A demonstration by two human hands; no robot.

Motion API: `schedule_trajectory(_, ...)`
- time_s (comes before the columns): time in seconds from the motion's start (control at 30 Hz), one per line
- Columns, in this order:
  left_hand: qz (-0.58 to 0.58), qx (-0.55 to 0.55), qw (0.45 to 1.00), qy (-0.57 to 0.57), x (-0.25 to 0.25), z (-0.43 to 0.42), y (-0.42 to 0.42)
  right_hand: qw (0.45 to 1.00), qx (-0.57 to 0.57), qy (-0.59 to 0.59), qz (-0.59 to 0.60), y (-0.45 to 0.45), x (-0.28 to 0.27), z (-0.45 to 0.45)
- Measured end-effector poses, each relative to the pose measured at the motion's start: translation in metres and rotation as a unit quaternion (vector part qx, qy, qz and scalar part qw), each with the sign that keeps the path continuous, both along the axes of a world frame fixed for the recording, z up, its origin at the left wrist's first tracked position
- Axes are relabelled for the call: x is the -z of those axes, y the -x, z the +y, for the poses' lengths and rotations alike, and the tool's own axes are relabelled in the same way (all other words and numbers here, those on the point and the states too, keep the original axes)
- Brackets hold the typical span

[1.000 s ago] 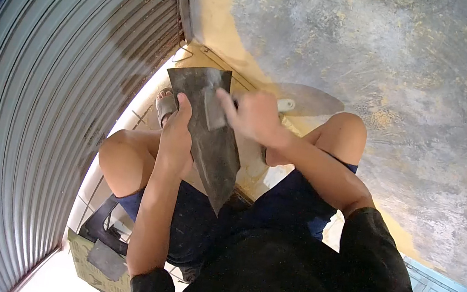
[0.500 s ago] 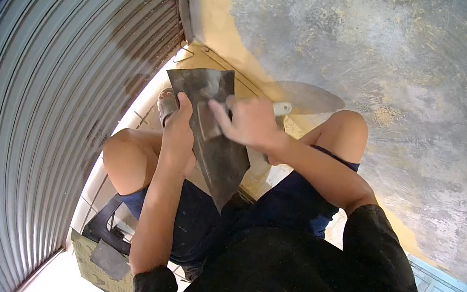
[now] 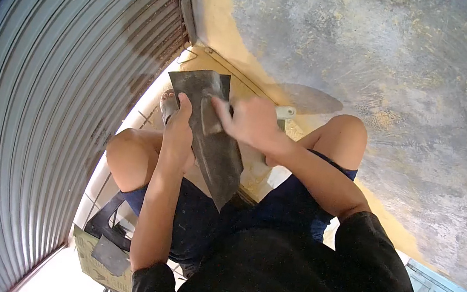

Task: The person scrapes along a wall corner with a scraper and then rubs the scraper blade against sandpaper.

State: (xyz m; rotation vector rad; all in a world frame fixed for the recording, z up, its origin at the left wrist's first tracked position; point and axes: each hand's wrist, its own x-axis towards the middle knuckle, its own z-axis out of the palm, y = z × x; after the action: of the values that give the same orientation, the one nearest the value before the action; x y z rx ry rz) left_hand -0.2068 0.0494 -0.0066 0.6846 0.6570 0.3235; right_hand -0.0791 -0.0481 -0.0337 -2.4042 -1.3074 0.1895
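My left hand (image 3: 178, 134) grips the left edge of a dark grey sheet (image 3: 219, 162), its thumb lying on the face. The sheet looks like sandpaper and is bent, with a pointed lower corner above my lap. A lighter brownish patch or flap (image 3: 209, 121) shows in its middle. Over the right edge of the sheet is my right hand (image 3: 255, 124), smeared by motion. One digit stretches across toward the flap while the others look curled. Whether it pinches the sheet is hidden.
Close on the left stands a corrugated metal shutter (image 3: 60, 90). A patchy grey and yellow wall (image 3: 366, 63) rises on the right. Behind my right hand a pale tool handle (image 3: 285, 113) sticks out. A cardboard box (image 3: 100, 268) with a grey piece (image 3: 111, 256) on it sits at lower left.
The sheet's upper part has bent and shifted slightly under my right hand, which stays blurred over it. My left hand keeps its hold in nearly the same place.
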Motion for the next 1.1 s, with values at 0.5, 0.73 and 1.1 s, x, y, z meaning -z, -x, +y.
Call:
schedule_trajectory(0.5,0.045,-0.013,0.999,-0.008,-0.002,0.012,-0.027,0.997,-0.032,0.036,0.054,-0.031,-0.03,0.012)
schedule_trajectory(0.73,0.06,-0.101,0.993,0.024,-0.011,0.009,0.009,0.996,-0.086,-0.005,0.011,-0.001,-0.035,0.024)
schedule_trajectory(1.1,-0.051,-0.205,0.977,-0.012,0.034,0.015,0.05,0.993,-0.115,0.002,-0.024,0.045,-0.029,0.039)
